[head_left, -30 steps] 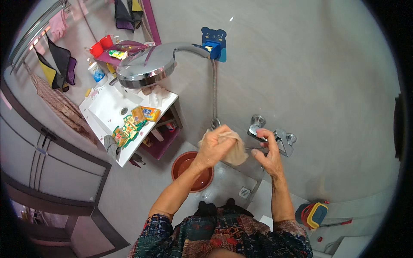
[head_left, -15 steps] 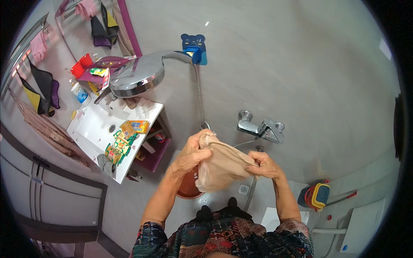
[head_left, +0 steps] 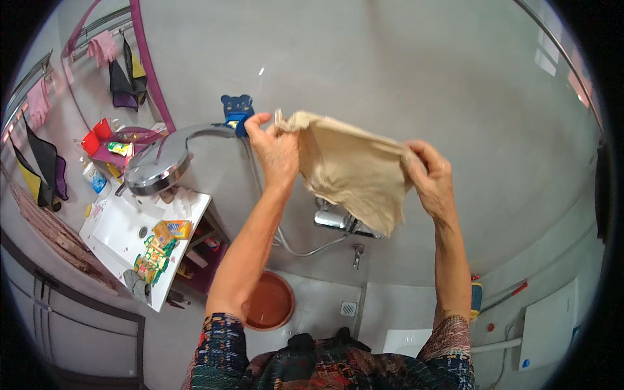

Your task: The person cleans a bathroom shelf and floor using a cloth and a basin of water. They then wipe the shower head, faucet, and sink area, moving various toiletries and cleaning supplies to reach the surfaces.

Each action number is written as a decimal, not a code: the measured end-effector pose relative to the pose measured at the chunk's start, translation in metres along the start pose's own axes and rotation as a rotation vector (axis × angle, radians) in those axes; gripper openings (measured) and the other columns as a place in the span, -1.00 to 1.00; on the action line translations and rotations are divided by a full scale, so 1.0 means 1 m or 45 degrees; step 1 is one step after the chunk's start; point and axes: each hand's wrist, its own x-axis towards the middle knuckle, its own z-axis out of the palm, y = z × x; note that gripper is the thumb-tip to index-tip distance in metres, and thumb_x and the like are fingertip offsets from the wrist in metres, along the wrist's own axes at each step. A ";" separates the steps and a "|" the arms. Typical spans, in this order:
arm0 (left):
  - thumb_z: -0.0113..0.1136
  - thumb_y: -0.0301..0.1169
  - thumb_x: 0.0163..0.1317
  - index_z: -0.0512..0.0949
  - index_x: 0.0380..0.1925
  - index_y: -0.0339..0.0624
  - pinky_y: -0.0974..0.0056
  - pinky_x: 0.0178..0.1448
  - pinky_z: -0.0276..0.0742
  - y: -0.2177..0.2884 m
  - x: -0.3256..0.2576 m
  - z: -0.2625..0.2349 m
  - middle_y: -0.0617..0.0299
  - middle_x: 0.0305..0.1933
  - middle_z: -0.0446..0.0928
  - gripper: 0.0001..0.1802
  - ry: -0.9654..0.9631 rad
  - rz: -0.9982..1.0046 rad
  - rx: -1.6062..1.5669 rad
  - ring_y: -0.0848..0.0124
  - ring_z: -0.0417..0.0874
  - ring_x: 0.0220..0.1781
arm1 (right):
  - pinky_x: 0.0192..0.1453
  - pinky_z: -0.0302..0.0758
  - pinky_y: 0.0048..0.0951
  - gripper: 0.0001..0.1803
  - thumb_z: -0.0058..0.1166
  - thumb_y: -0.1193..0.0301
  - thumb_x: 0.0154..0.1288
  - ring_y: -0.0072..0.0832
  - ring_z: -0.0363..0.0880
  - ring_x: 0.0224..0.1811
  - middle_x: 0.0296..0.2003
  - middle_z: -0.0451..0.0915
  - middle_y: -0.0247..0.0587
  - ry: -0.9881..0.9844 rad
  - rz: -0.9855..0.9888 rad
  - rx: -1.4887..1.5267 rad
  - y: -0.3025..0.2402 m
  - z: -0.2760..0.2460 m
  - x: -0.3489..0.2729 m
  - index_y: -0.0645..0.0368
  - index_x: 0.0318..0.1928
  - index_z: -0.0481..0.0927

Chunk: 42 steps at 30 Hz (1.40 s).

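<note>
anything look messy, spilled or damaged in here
Only clutter stands out: yellow-green packets lie jumbled on the white sink, and a grey cloth is bunched near its corner. The beige cloth held by the left hand and right hand is creased, but no clear spill or damage shows.

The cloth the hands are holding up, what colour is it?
The cloth is plain beige; it shows best in the head view.
</note>
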 end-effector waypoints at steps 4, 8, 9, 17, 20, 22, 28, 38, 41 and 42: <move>0.23 -0.66 0.02 0.05 -0.18 -0.14 0.40 -0.24 0.44 -0.002 0.024 0.078 0.12 -0.26 0.38 -0.46 0.153 0.334 -0.397 0.50 0.44 -0.29 | -0.27 0.40 -0.49 -0.81 0.09 0.53 0.11 -0.47 0.49 -0.34 -0.36 0.53 -0.31 0.466 -0.436 -0.298 0.016 -0.010 0.059 0.15 -0.21 0.55; 0.26 -0.54 -0.02 0.33 -0.19 -0.18 0.24 -0.01 0.35 -0.035 0.012 0.113 0.11 -0.09 0.42 -0.60 0.146 0.886 0.344 0.27 0.44 -0.08 | -0.19 0.31 -0.39 -0.73 0.14 0.56 -0.04 -0.41 0.44 -0.24 -0.30 0.49 -0.38 0.731 -0.861 -1.219 0.028 -0.037 0.084 0.01 -0.26 0.56; 0.27 -0.47 0.00 0.37 -0.11 -0.17 0.18 0.09 0.29 -0.040 0.005 0.114 0.11 -0.02 0.41 -0.58 0.093 1.065 0.477 0.23 0.41 0.01 | -0.17 0.28 -0.37 -0.71 0.14 0.56 -0.06 -0.41 0.43 -0.22 -0.30 0.48 -0.40 0.706 -0.889 -1.168 0.029 -0.040 0.087 -0.01 -0.26 0.56; 0.13 0.12 0.00 0.25 0.29 0.26 -0.09 0.34 -0.17 -0.031 -0.023 0.196 0.26 0.32 0.22 -0.21 -0.300 1.397 0.836 0.13 0.15 0.31 | 0.16 0.21 -0.25 -0.40 -0.04 0.00 0.09 -0.18 0.36 0.04 -0.11 0.49 -0.09 0.763 -1.207 -0.924 0.054 -0.131 0.099 0.24 -0.04 0.47; 0.11 0.22 -0.07 0.22 0.30 0.33 -0.20 0.30 -0.12 0.016 -0.011 0.230 0.17 0.26 0.20 -0.14 -0.085 1.589 0.901 0.01 0.09 0.28 | 0.21 0.26 -0.24 -0.40 -0.02 0.06 0.16 -0.21 0.25 0.16 0.07 0.29 -0.06 0.825 -1.089 -0.538 0.071 -0.141 0.104 0.22 0.09 0.34; 0.13 0.26 -0.16 0.22 0.30 0.34 -0.25 0.30 -0.14 0.033 0.006 0.232 0.14 0.25 0.21 -0.08 0.014 1.616 0.883 -0.01 0.10 0.27 | 0.23 0.28 -0.25 -0.40 0.03 0.16 0.16 -0.23 0.22 0.20 0.13 0.20 -0.04 0.788 -1.111 -0.534 0.077 -0.147 0.105 0.20 0.14 0.26; 0.12 0.27 -0.18 0.19 0.30 0.18 -0.33 0.33 -0.24 0.052 0.071 0.189 0.00 0.25 0.18 -0.02 0.213 1.617 0.978 -0.06 0.09 0.28 | 0.25 0.35 -0.29 -0.52 -0.03 0.40 0.19 -0.24 0.25 0.20 0.13 0.15 -0.04 0.786 -1.075 -0.652 0.081 -0.146 0.099 0.21 0.12 0.23; -0.03 -0.05 0.15 0.11 0.29 -0.24 -0.11 0.40 -0.11 0.069 0.173 0.080 -0.15 0.31 0.13 -0.23 0.617 1.125 1.104 -0.10 0.04 0.36 | 0.32 0.32 -0.27 -0.57 -0.13 0.62 0.13 -0.24 0.25 0.23 0.11 0.20 0.00 0.739 -1.136 -0.615 0.098 -0.153 0.102 0.30 0.07 0.27; -0.09 -0.03 0.13 0.09 0.30 -0.18 -0.16 0.37 -0.10 0.070 0.213 0.041 -0.08 0.33 0.09 -0.23 0.763 0.716 1.049 -0.08 0.04 0.36 | 0.33 0.30 -0.26 -0.55 -0.15 0.63 0.11 -0.23 0.24 0.24 0.12 0.19 0.02 0.680 -1.164 -0.611 0.097 -0.152 0.103 0.34 0.07 0.27; -0.12 -0.02 0.15 0.08 0.31 -0.16 -0.14 0.36 -0.10 0.075 0.225 0.031 -0.11 0.34 0.09 -0.24 0.801 0.528 0.998 -0.08 0.03 0.36 | 0.33 0.30 -0.26 -0.55 -0.15 0.64 0.11 -0.23 0.24 0.24 0.12 0.19 0.02 0.663 -1.167 -0.647 0.096 -0.152 0.103 0.35 0.07 0.26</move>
